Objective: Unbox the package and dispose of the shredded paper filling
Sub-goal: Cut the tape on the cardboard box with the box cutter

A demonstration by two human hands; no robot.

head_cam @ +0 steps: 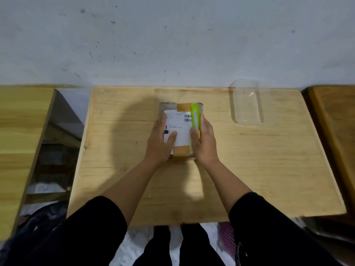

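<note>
A small cardboard package, sealed with brown tape and carrying a white shipping label, lies flat in the middle of the wooden table. My left hand holds its left side, fingers along the edge and thumb on the label. My right hand grips a lime-green utility knife that lies lengthwise along the package's right side, thumb on one side and fingers on the other. The package is closed, and no shredded paper shows.
A clear plastic container stands at the table's back right near the grey wall. Another wooden table is at the left and a darker one at the right. A pink object lies on the floor.
</note>
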